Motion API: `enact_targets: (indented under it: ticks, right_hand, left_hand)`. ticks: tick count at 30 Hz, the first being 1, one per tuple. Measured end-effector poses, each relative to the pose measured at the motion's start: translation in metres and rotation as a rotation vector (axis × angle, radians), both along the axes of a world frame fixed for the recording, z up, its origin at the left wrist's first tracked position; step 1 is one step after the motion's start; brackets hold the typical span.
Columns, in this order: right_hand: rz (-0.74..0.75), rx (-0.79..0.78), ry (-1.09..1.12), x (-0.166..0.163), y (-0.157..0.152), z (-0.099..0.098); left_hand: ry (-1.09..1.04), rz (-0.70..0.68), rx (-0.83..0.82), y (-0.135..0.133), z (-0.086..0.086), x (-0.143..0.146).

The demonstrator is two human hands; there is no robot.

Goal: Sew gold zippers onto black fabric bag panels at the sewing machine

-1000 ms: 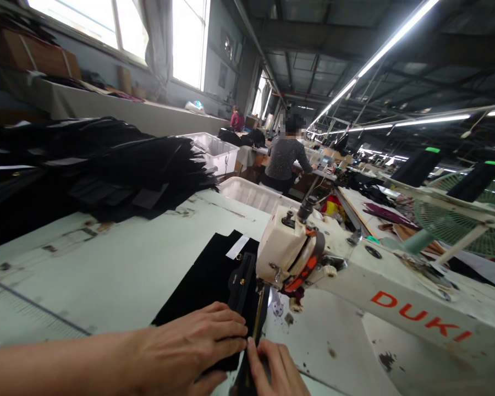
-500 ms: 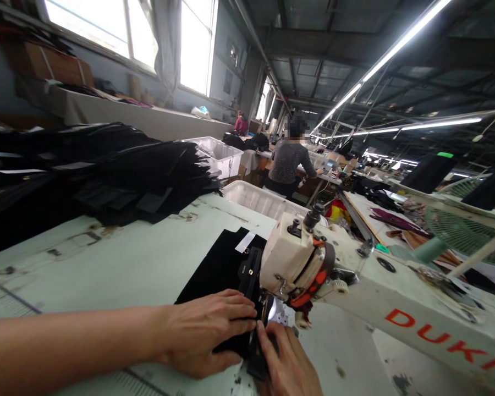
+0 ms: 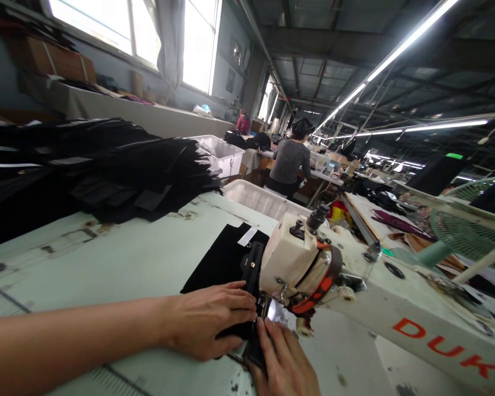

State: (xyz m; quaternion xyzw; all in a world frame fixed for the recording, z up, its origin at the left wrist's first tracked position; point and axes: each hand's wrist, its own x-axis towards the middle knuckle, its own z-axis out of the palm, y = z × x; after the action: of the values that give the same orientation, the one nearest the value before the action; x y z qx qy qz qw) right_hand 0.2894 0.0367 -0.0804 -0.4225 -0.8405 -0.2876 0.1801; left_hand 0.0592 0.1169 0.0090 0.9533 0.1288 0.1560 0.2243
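A black fabric piece (image 3: 223, 258) with a white label (image 3: 247, 236) lies on the pale green table (image 3: 119, 258), running under the head of a white sewing machine (image 3: 297, 258). A black strap with gold studs (image 3: 251, 269) lies on it beside the needle. My left hand (image 3: 210, 319) rests flat on the fabric, fingers stretched toward the needle. My right hand (image 3: 284, 363) presses its fingertips on the strap's near end just in front of the presser foot.
A big heap of black cut pieces (image 3: 119, 165) fills the table's far left. White plastic bins (image 3: 259, 198) stand behind the table. A person (image 3: 291, 159) works at a bench further back. A green fan (image 3: 466, 231) stands at right.
The fabric and strap have fed further under the machine head, and both hands have followed them forward toward the needle. The camera has shifted slightly closer and left.
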Motion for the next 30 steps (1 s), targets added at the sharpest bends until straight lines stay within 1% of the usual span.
enact_targets:
  ticks: [3, 10, 14, 18, 23, 26, 28, 30]
  right_hand:
    - [-0.011, 0.020, -0.037, 0.001, 0.003, 0.001]
    - [-0.046, 0.028, -0.150, -0.002, 0.004, 0.009]
    - [-0.056, 0.019, -0.131, -0.003, 0.004, 0.011]
    - [-0.035, 0.038, -0.126, -0.003, 0.005, 0.012]
    - [-0.020, 0.047, -0.121, -0.001, 0.007, 0.013]
    - [0.025, 0.034, -0.110, 0.004, 0.009, 0.013]
    - [0.078, 0.029, -0.079, 0.010, 0.012, 0.012]
    - [0.164, 0.035, -0.037, 0.017, 0.017, 0.010]
  left_hand:
    - [0.005, 0.006, -0.005, 0.005, 0.000, 0.001]
    - [-0.054, 0.012, -0.008, 0.009, -0.005, 0.001]
    - [-0.045, 0.022, -0.022, 0.009, -0.003, 0.001]
    - [-0.039, 0.026, -0.030, 0.008, -0.002, 0.002]
    - [-0.057, 0.015, -0.023, 0.011, -0.005, 0.002]
    - [-0.067, 0.009, -0.020, 0.013, -0.008, 0.002]
    - [-0.085, 0.012, -0.003, 0.013, -0.011, 0.003]
    - [-0.102, 0.022, 0.039, 0.012, -0.015, 0.005]
